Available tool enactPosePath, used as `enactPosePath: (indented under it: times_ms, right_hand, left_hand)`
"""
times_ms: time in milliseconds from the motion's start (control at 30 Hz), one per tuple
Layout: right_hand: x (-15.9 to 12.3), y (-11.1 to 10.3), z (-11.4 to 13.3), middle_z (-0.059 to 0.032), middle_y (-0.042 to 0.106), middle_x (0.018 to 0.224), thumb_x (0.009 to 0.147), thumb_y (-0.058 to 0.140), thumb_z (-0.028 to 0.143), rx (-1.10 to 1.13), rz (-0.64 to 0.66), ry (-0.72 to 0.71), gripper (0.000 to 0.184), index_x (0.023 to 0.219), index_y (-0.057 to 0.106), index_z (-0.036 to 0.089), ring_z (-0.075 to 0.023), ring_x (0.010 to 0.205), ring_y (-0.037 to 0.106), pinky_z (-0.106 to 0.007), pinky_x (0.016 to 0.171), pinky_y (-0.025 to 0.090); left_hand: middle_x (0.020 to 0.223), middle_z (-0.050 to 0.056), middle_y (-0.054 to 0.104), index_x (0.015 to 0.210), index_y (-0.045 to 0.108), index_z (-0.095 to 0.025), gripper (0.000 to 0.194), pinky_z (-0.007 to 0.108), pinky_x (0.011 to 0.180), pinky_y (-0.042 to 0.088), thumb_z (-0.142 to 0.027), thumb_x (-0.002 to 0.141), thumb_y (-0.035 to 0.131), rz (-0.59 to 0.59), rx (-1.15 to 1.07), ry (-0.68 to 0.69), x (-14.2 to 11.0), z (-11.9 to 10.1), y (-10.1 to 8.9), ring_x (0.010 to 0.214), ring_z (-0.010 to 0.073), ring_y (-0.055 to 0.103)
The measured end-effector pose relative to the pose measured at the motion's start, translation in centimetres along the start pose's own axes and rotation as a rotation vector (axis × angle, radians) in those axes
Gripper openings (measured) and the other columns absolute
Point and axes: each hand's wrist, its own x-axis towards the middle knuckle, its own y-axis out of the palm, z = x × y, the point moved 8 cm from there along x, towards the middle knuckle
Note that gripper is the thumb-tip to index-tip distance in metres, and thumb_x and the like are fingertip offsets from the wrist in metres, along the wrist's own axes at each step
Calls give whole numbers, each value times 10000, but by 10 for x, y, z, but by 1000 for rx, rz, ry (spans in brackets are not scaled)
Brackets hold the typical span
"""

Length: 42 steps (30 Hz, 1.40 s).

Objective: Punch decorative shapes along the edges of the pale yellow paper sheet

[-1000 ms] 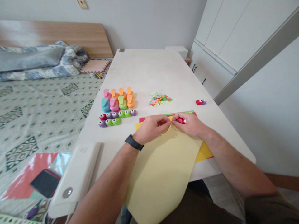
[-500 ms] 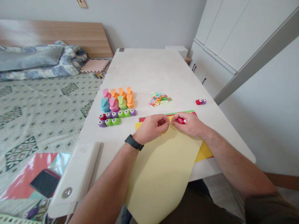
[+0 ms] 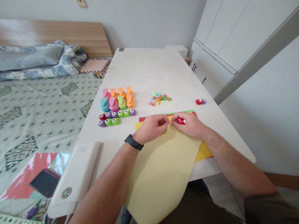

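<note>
Being lined up, it seems, is the curled edge of a pale yel. sheet (image 3: 158, 174) w/ a small red punch (image 3: 180, 121), the punch pinched tight in the R hand (image 3: 187, 123) and the sheet pinched narrow by the L hand (image 3: 151, 128), watch (image 3: 134, 142) on its wrist. Sheet lies over a yel. sheet (image 3: 203, 151) and hangs off the table (image 3: 149, 71) at the near edge. Firm press on the punch looks called for. Further off, small green and purple punches (image 3: 114, 118), bigger pastel punches (image 3: 118, 100), paper bits (image 3: 160, 99) and another red punch (image 3: 201, 101) are laid out; a bed (image 3: 39, 102) is seen left.
</note>
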Motion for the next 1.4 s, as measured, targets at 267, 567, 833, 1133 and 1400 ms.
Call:
enactPosePath:
  times_ms: [267,567,833,1133,1400]
  right_hand:
    - [0,-1,2,-10,689,820,844,664,303,-6,-14,-20,119,873,710,197,-142,735,584,-261,679,426]
    - [-1,-2,0,4,636,748,853,678,381,15,-17,-2,210,947,728,200,-126,660,527,-257,608,390]
    - [-1,0,2,-8,667,794,858,662,354,27,-1,-8,174,901,708,192,-134,698,548,-262,641,412]
    - [-1,4,1,-6,640,775,842,643,324,58,3,-3,138,857,676,191,-131,677,523,-260,626,400]
    - [-2,0,4,-4,643,774,851,622,312,64,-17,3,138,876,682,190,-130,686,531,-255,636,409]
  left_hand:
    - [661,-23,587,848,640,-155,148,186,518,367,-290,869,581,4,-15,-15,0,2,-1,556,72,483]
    - [656,-23,566,841,658,-150,160,189,491,326,-280,865,568,10,-11,-25,1,5,2,557,73,455]
    - [675,-14,596,862,679,-149,158,188,509,353,-273,847,584,16,-20,-38,0,5,3,574,76,470]
    - [658,-13,588,799,657,-156,161,194,505,354,-291,844,582,9,-8,-43,0,1,2,568,83,477]
    - [679,-1,631,845,666,-157,213,196,510,371,-355,853,586,-69,49,-72,1,6,-9,560,90,497]
